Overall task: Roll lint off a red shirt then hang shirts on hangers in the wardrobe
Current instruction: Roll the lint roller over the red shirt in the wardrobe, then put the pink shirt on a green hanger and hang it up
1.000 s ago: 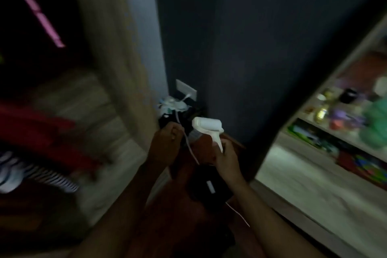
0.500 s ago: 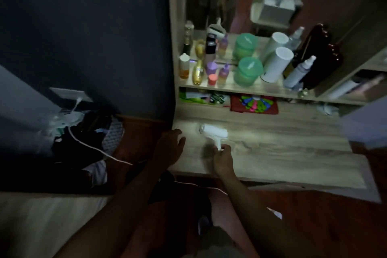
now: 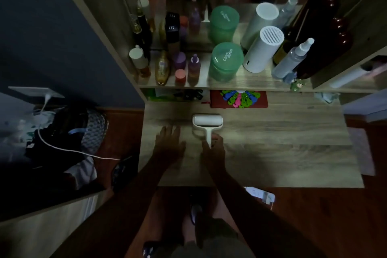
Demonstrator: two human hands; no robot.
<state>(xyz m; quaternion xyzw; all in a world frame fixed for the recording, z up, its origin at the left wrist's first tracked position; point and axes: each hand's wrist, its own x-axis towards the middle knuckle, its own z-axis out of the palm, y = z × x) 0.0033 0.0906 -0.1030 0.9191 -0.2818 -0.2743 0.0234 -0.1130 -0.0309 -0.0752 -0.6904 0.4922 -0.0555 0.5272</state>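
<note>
Now, against the frame half a second back, the head view has swung to look squarely down on the desk (image 3: 272, 153); the dark wall and the bag with the white cable (image 3: 69, 148) have slid to the left edge, and the shelf of bottles sits closer and higher in the picture. The lint roller (image 3: 207, 124) has turned: earlier it lay tilted with its roll pointing left, and now its white roll lies crosswise on the wood, handle pointing back toward the person. The left hand has moved from the desk's left corner onto the surface.

The right hand (image 3: 212, 148) is closed around the lower end of the roller's handle, thumb and fingers pinching it, with the roll just beyond the fingertips and resting on or barely above the desk; contact cannot be told in the dim light. The left hand (image 3: 169, 144) lies spread and flat on the wood, holding nothing, just to the left of the roller and apart from it.

Behind the roller, near the back of the desk, lies a red mat (image 3: 215, 100) with bright green and pink shapes. On the shelf above stand a green jar (image 3: 226, 62), a white cylinder (image 3: 261, 50) leaning to the right, a clear spray bottle (image 3: 291, 60) and a row of small bottles (image 3: 161, 67). No red shirt shows anywhere in this view.
</note>
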